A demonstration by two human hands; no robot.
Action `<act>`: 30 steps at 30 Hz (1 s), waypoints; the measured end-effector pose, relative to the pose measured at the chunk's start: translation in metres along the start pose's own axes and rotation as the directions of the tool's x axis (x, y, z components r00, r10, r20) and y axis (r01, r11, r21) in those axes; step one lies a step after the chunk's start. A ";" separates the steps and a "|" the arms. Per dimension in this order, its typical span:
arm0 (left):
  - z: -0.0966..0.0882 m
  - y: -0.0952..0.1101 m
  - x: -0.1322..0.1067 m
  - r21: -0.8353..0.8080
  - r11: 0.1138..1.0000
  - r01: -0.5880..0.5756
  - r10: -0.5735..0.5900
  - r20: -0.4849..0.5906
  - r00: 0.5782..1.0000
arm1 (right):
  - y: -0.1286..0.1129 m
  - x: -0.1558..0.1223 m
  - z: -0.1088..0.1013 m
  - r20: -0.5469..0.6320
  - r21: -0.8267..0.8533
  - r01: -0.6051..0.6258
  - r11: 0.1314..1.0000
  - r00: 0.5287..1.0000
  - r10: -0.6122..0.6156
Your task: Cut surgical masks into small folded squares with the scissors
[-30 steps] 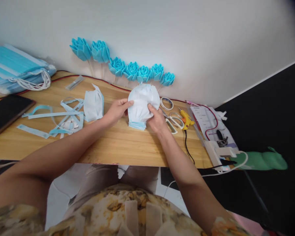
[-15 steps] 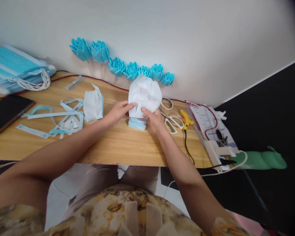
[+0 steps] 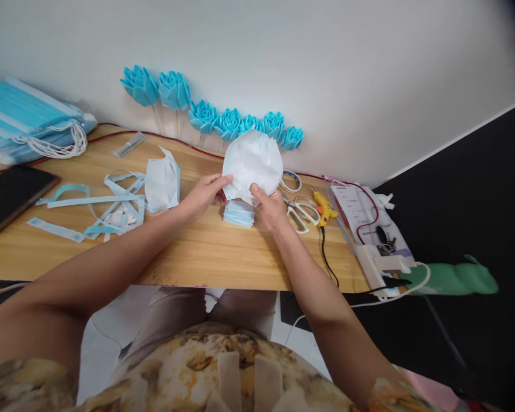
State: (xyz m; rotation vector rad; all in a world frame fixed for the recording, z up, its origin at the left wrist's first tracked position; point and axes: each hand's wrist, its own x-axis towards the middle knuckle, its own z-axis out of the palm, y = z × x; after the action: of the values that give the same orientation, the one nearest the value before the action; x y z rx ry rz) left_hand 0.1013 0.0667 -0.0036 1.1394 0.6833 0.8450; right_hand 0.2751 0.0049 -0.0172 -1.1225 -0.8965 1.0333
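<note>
- The left hand pinches the lower-left edge of a white nonwoven sheet, thumb on the near face; its other fingertips are partly hidden.
- The right hand clamps the lower edge at about 5 o'clock, thumb in front, fingers mostly out of sight behind.
- The sheet is held up between both hands: thin, matte, roundly spread, puckered along its bottom.
- The step in hand seems to be spreading and handling this sheet; the next move calls for even, light tension, since such soft fabric likely creases easily.
- Just below it, between 6 and 7 o'clock, lies a neat stack of pale-blue pieces.
- Toward 4 o'clock: a tape roll, white-handled scissors and a yellow plastic glue gun.
- Near 9 o'clock: a creased white-and-blue fabric piece, then flat, tangled cut strips on the wood-grain table.
- From 10 to 2 o'clock: layered, pointed-petal blue flowers against the wall.
</note>
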 end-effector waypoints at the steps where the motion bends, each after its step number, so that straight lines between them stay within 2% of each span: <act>1: 0.000 -0.001 0.000 -0.006 1.000 0.006 -0.006 0.010 1.000 | 0.000 0.000 0.000 0.005 -0.007 -0.006 1.000 1.000 0.006; 7: 0.002 -0.009 -0.002 0.027 0.999 0.027 -0.028 0.041 0.999 | 0.001 -0.002 0.001 0.032 -0.049 -0.071 0.996 0.997 0.073; 13: 0.002 -0.004 -0.003 0.040 0.999 0.004 -0.002 -0.063 0.998 | -0.003 0.000 0.004 0.010 0.060 -0.042 0.997 0.999 0.041; 17: 0.003 0.001 -0.003 0.064 0.998 -0.016 0.018 -0.024 1.000 | -0.008 -0.002 0.006 0.040 0.097 -0.046 0.994 0.998 0.043; 23: 0.004 -0.004 -0.004 0.052 0.999 -0.005 0.003 0.034 0.999 | -0.004 -0.002 0.003 0.004 0.016 -0.031 0.999 1.000 0.031; 27: 0.005 -0.005 -0.004 0.017 0.997 -0.070 0.070 -0.018 0.997 | -0.002 -0.001 0.002 0.011 -0.057 -0.042 0.997 0.999 0.043; 30: 0.005 -0.004 -0.003 -0.058 0.996 -0.072 0.067 -0.069 0.995 | -0.006 -0.001 0.002 0.034 -0.053 -0.017 0.998 0.999 0.018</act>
State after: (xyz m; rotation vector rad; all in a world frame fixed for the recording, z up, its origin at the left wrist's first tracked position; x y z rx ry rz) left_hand 0.1048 0.0606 -0.0060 1.0897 0.6719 0.9603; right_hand 0.2737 0.0039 -0.0113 -1.1616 -0.9474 1.0510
